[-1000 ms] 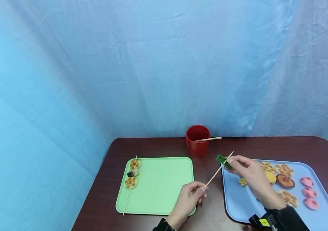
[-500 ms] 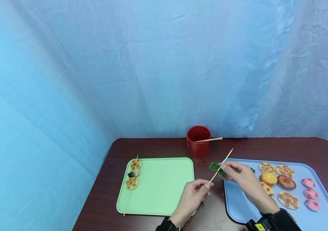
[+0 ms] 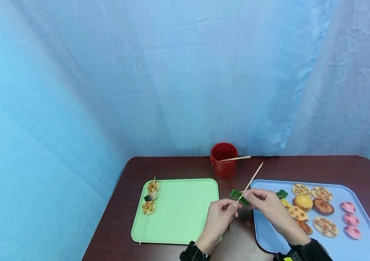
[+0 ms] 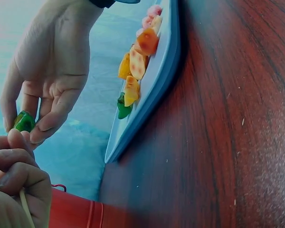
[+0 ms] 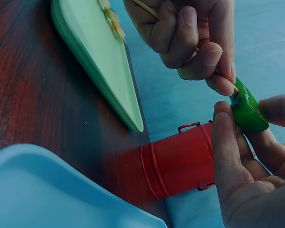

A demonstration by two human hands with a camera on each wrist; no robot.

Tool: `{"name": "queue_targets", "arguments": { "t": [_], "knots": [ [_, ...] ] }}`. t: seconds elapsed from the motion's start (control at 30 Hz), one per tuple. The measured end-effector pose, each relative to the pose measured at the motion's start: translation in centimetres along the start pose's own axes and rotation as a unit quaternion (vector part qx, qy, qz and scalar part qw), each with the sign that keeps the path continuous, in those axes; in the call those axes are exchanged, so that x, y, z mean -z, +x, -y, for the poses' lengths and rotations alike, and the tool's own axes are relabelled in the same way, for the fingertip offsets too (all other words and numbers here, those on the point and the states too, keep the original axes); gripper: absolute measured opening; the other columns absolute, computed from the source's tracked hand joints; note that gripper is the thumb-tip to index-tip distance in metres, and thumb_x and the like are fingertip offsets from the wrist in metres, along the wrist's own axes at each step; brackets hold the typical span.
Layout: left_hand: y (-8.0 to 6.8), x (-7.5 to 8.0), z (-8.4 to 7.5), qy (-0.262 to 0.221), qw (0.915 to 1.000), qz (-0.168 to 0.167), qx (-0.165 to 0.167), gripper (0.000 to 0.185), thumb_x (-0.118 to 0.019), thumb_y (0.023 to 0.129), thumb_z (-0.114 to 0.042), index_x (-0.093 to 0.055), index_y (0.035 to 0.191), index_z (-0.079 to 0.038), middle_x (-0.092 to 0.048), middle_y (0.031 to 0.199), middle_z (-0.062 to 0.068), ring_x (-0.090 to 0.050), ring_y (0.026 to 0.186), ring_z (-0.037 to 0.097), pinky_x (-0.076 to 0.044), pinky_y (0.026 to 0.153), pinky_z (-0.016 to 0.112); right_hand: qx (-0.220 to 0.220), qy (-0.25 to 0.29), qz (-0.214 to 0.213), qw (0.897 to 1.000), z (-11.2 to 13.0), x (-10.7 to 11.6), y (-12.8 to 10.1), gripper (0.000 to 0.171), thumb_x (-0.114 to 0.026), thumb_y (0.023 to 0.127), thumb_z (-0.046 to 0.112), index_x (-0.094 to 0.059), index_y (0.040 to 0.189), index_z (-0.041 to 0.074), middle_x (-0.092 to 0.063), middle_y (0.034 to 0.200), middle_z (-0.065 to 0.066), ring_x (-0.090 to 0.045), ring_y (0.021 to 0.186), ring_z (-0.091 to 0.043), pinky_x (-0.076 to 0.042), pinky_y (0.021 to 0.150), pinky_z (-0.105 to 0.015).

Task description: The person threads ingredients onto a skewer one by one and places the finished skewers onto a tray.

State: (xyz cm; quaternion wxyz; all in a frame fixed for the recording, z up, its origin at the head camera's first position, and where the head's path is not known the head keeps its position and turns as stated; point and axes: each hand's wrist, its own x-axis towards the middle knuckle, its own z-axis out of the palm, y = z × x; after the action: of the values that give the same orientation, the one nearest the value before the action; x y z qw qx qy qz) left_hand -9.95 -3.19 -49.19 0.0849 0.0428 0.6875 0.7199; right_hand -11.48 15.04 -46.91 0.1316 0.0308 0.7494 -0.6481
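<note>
My left hand (image 3: 219, 219) pinches a thin wooden skewer (image 3: 254, 177) near its lower end, with the pointed tip slanting up and right. Threaded on that skewer is a green pepper piece (image 3: 236, 194), right at the left fingertips. My right hand (image 3: 269, 212) holds the pepper piece between thumb and fingers; the right wrist view shows its glossy curved skin (image 5: 249, 114) against the left fingertips. Both hands are raised between the two trays. Part of the skewer's lower end runs hidden inside the left hand.
On the left, a green tray (image 3: 185, 214) bears a skewer with two lotus root slices (image 3: 148, 207) and a dark-skinned piece (image 3: 150, 196). A blue tray (image 3: 264, 235) at right holds several food pieces, including pink ones (image 3: 348, 218). Behind stands a red cup (image 3: 224, 169) with sticks.
The right hand has slid the green pepper piece down the skewer to the left fingertips, moving left and down. More of the skewer's tip now shows above it.
</note>
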Motion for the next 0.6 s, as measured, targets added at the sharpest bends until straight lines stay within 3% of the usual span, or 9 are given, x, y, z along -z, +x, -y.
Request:
{"name": "queue_targets", "arguments": {
  "t": [0.23, 0.4, 0.53, 0.6],
  "knots": [
    [0.0, -0.1, 0.3, -0.001, 0.9998, -0.009, 0.015, 0.019, -0.068, 0.095, -0.008, -0.074, 0.093, 0.009, -0.058, 0.062, -0.005, -0.039, 0.049, 0.002, -0.026, 0.045, 0.018, 0.002, -0.019, -0.002, 1.0, -0.5, -0.5, 0.1, 0.034, -0.063, 0.104, 0.024, -0.072, 0.119, -0.005, -0.071, 0.115, -0.012, -0.069, 0.096, -0.013, -0.06, 0.086, -0.041],
    [0.1, 0.2, 0.5, 0.009, 0.9998, -0.005, 0.017, 0.021, -0.067, 0.096, -0.01, -0.073, 0.094, 0.011, -0.059, 0.063, -0.005, -0.04, 0.048, 0.002, -0.028, 0.045, 0.018, 0.007, -0.036, -0.009, 0.999, -0.4, 0.8, 0.2, 0.044, -0.063, 0.105, 0.032, -0.068, 0.126, -0.006, -0.072, 0.117, -0.016, -0.071, 0.099, -0.02, -0.059, 0.088, -0.042],
    [0.2, 1.2, 0.7, 0.031, 0.9994, -0.006, 0.012, 0.022, -0.067, 0.096, -0.01, -0.072, 0.093, 0.011, -0.06, 0.063, -0.005, -0.042, 0.047, 0.002, -0.033, 0.046, 0.017, 0.017, -0.108, -0.041, 0.993, -0.2, 3.6, 0.4, 0.059, -0.058, 0.105, 0.047, -0.063, 0.134, -0.004, -0.072, 0.116, -0.018, -0.071, 0.103, -0.027, -0.058, 0.088, -0.039],
    [0.2, 2.0, 0.8, 0.045, 0.9989, -0.008, 0.011, 0.022, -0.067, 0.096, -0.011, -0.073, 0.092, 0.01, -0.06, 0.063, -0.005, -0.042, 0.047, 0.003, -0.034, 0.046, 0.017, 0.034, -0.169, -0.057, 0.983, -0.2, 5.2, 0.4, 0.057, -0.056, 0.105, 0.048, -0.064, 0.133, -0.002, -0.072, 0.116, -0.017, -0.07, 0.103, -0.029, -0.058, 0.084, -0.038]
  ]
}}
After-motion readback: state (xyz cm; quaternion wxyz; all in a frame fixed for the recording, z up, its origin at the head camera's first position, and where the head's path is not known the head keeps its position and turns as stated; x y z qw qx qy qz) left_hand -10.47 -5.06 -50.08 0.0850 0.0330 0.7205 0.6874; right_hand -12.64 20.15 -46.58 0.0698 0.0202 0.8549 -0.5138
